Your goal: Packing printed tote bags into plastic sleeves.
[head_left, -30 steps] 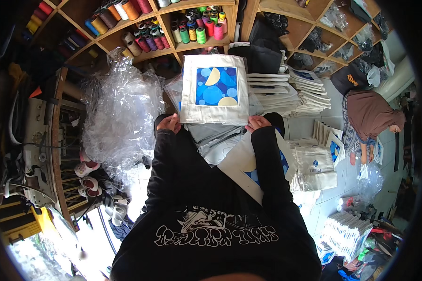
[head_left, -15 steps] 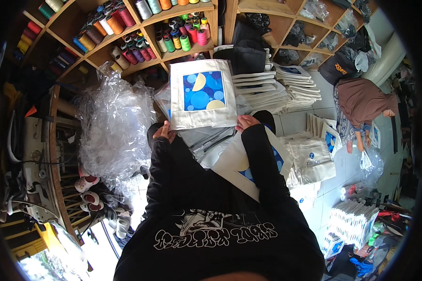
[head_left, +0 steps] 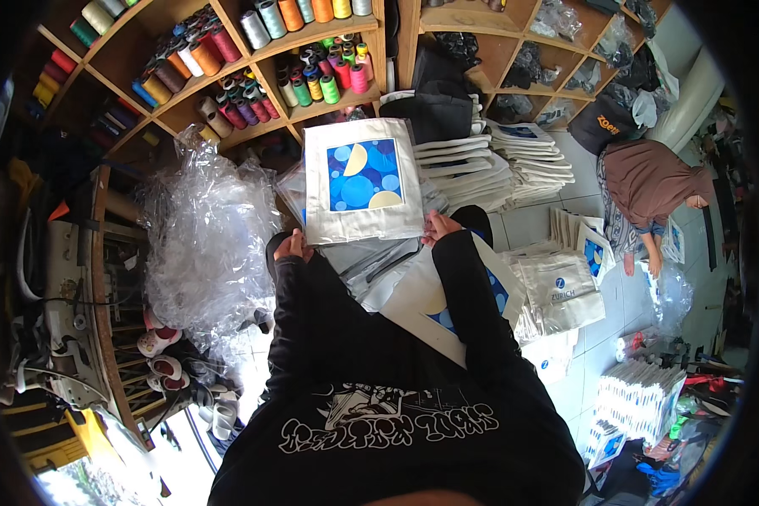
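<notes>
A cream cloth bag (head_left: 316, 181) with a blue circle-patterned square sits in a clear plastic sleeve in front of me. My left hand (head_left: 293, 244) pinches its near left corner, and my right hand (head_left: 439, 228) has its fingers closed at the near right corner. Beneath the bag, across my lap, are clear plastic sleeves (head_left: 371, 266). Under my right forearm rests another cream bag (head_left: 417, 299) with a blue print, partly hidden by the sleeve of my shirt.
A heap of clear plastic (head_left: 202, 244) stands left. Folded cream bags (head_left: 460, 164) are stacked ahead right, with more bags (head_left: 561, 291) beside me. Thread spools (head_left: 329, 88) fill the shelves. A co-worker (head_left: 654, 185) bends over plastic at right. Another bag stack (head_left: 641, 396) is lower right.
The whole view has shifted slightly, with the shelves lower in the picture. Both hands keep their hold on the bagged cloth bag, which stays nearly in place.
</notes>
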{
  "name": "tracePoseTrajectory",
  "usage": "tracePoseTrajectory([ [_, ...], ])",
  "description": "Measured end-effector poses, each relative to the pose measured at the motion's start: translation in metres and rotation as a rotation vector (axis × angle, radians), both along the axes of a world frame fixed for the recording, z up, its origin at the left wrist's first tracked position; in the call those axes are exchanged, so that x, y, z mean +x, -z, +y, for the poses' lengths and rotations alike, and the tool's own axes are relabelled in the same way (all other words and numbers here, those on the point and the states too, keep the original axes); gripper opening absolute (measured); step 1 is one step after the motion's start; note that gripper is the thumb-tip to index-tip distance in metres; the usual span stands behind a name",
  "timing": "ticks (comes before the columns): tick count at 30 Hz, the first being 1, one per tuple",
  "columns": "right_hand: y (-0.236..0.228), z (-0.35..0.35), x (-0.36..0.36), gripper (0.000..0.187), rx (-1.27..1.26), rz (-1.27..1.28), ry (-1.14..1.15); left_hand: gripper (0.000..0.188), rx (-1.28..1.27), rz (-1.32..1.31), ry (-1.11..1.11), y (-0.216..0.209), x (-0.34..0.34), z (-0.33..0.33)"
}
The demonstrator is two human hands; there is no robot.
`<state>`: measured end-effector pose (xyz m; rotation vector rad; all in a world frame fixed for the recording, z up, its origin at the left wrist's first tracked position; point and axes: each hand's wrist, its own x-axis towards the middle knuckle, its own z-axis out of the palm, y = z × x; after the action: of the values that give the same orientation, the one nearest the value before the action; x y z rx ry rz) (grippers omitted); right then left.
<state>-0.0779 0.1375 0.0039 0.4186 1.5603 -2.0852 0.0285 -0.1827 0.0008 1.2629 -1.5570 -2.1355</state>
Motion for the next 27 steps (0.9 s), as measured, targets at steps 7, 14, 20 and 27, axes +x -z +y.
tracePoseTrajectory([
  [7,-0.043,-0.021,0.001,0.026,0.203,0.084,-0.193,0.039,-0.656,-0.091,0.164,-0.054,-0.009,0.012],
  [14,-0.055,-0.029,-0.002,0.031,-0.078,0.244,-0.278,0.037,-0.055,0.432,0.197,-0.068,-0.017,0.024],
  [20,-0.078,-0.048,0.027,0.033,-0.131,0.306,-0.185,0.06,0.09,0.858,0.038,-0.093,-0.039,0.064],
  [27,-0.098,-0.038,0.038,0.034,-0.312,0.26,-0.02,0.047,-1.03,0.873,0.337,-0.166,-0.025,0.07],
])
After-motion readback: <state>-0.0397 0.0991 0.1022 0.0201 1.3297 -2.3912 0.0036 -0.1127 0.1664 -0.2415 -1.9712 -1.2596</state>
